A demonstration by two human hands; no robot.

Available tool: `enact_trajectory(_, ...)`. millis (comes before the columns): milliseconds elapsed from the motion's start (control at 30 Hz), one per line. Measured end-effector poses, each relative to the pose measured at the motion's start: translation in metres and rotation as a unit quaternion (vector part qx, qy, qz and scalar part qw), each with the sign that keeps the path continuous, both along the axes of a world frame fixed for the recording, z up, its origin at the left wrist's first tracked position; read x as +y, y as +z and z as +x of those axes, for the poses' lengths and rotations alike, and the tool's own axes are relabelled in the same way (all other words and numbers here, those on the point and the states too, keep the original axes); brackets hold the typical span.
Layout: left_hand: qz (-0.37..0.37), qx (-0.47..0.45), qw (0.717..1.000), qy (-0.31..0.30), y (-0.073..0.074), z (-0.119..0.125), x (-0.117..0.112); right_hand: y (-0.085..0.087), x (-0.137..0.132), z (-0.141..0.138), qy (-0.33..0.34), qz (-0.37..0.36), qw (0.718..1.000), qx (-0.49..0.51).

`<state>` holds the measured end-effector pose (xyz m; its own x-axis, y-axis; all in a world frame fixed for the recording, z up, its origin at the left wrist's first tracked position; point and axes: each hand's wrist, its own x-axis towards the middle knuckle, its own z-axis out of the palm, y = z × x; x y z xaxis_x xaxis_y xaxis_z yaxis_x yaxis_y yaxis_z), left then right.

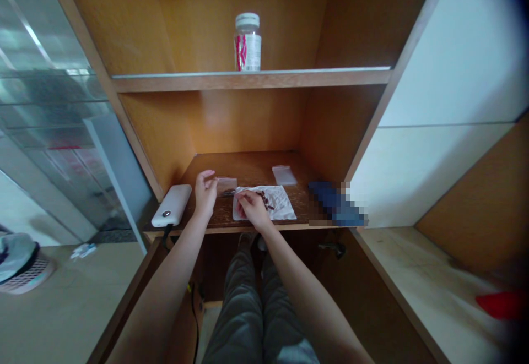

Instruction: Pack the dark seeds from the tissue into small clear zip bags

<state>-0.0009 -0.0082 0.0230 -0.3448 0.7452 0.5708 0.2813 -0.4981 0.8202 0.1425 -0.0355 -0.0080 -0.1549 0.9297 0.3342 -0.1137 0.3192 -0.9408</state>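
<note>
The left hand point(205, 192) is raised just above the brown wooden shelf board point(248, 168), with its thumb and fingertips point(212, 178) pinched closed on a small dark piece point(214, 177) (its exact nature is too small to tell). The right hand point(252, 210) rests on a crumpled white paper sheet point(281, 204), with its fingers bent downward at the edge of a cluster of dark brown fragments point(264, 199); whether these fingers grasp any fragment cannot be determined from this view. The fragments lie on the sheet, directly beside the right fingertips. A small clear plastic bag point(227, 185) lies flat on the shelf board between the two hands, just beyond the left edge of the sheet, and a second clear plastic bag point(284, 175) lies farther back, behind the sheet. A white rectangular power bank point(171, 205) sits near the left hand, and a black cable point(167, 235) descends from it over the front edge of the board. A blurred blue object point(336, 204) occupies the right end of the board. Above, a cylindrical plastic jar with a white lid point(248, 42) stands upright on the upper wooden shelf point(248, 80).
</note>
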Motion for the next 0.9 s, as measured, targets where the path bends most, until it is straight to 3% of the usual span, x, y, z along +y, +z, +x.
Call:
enact_trajectory(167, -0.039, 0.021, 0.994, -0.100, -0.008, 0.004, -0.025, 0.005, -0.008, -0.004, -0.054, 0.094, 0.976, -0.188)
enact_trajectory(333, -0.092, 0.144, 0.979, -0.116, -0.015, 0.005, -0.023, 0.015, -0.018, -0.008, -0.121, 0.134, 0.928, -0.324)
enact_trajectory(467, -0.109, 0.160, 0.973, -0.127, -0.015, 0.004, -0.020, 0.022, -0.020, -0.009, -0.117, 0.139, 0.915, -0.361)
enact_trajectory(600, -0.144, 0.091, 0.970, -0.175, -0.015, 0.007, -0.021, 0.036, -0.004, 0.011, -0.085, 0.151, 0.928, -0.330)
enact_trajectory(700, -0.168, 0.055, 0.964, -0.198, -0.017, 0.008, -0.022, 0.044, 0.022, 0.045, -0.209, 0.134, 0.912, -0.326)
enact_trajectory(800, -0.172, 0.065, 0.965, -0.189, -0.018, 0.007, -0.022, 0.042, 0.052, 0.080, -0.332, 0.088, 0.854, -0.392)
enact_trajectory(900, -0.176, 0.067, 0.965, -0.185, -0.019, 0.006, -0.021, 0.031, 0.073, 0.102, -0.361, 0.056, 0.810, -0.459)
